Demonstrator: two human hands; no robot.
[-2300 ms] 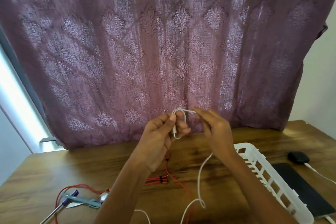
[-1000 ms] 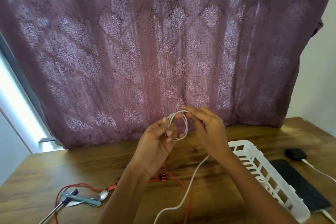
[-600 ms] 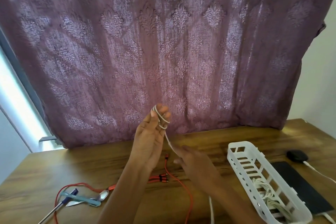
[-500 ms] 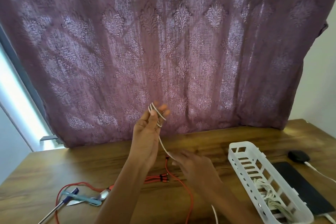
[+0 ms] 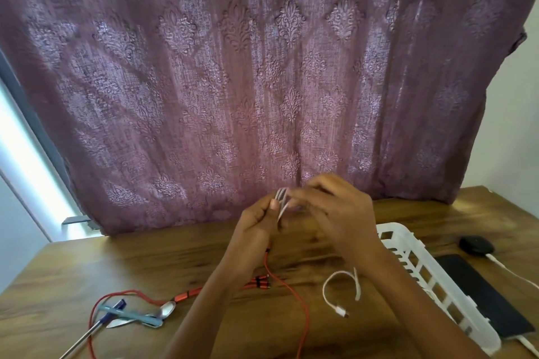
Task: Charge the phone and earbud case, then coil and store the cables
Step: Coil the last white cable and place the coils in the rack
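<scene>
My left hand (image 5: 256,221) holds several loops of a white cable (image 5: 280,202) above the wooden table. My right hand (image 5: 338,213) meets it from the right and grips the same coil. The cable's free end with its plug (image 5: 341,312) hangs curled below my right wrist. A red cable (image 5: 291,297) with several plug ends lies on the table under my arms. A dark phone (image 5: 478,297) lies at the right with a white cable plugged in, and a black earbud case (image 5: 476,245) sits behind it with a white cable attached.
A white slotted basket (image 5: 428,280) stands between my right arm and the phone. At the front left lie pens and a spoon (image 5: 137,315) across the red cable. A purple patterned curtain (image 5: 262,81) hangs behind the wooden table (image 5: 87,271).
My right hand drew the cable down, then came back up to the coil in my left hand. The coil has gained loops and the free tail is now short.
</scene>
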